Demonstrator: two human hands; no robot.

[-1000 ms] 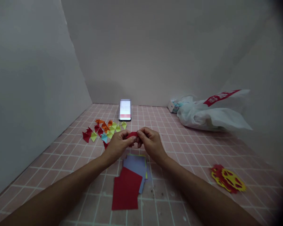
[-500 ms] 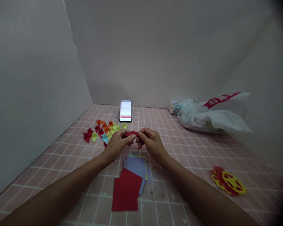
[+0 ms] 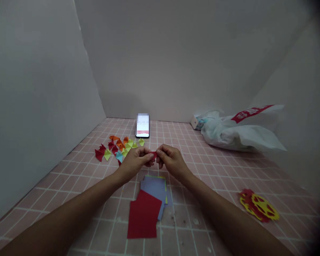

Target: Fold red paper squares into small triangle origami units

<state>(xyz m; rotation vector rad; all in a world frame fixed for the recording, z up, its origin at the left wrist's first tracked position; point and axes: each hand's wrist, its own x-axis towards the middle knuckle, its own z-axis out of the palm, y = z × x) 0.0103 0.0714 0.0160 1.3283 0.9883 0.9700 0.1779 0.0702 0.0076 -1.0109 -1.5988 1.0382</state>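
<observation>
A small folded piece of red paper [image 3: 154, 155] is pinched between my two hands above the table, mostly covered by fingers. My left hand [image 3: 137, 159] grips its left part with thumb and fingers closed. At its right end, my right hand [image 3: 170, 158] pinches it between thumb and fingertips. Below the hands lie red paper sheets [image 3: 144, 217], partly over lilac sheets [image 3: 154, 186] with a yellow edge showing beneath. Beyond my left hand sit several folded paper pieces [image 3: 120, 144] in red, orange, yellow and blue, some hidden by that hand.
A phone [image 3: 142, 125] with a lit screen stands upright near the back wall. A white plastic bag [image 3: 234, 133] and a small box [image 3: 195, 122] lie at the back right. Red and yellow paper cut-outs [image 3: 264, 206] rest on the tiled-pattern table at the right.
Less of the red paper shows between my hands now, as the left fingers cover more of it. Both hands stay in nearly the same place.
</observation>
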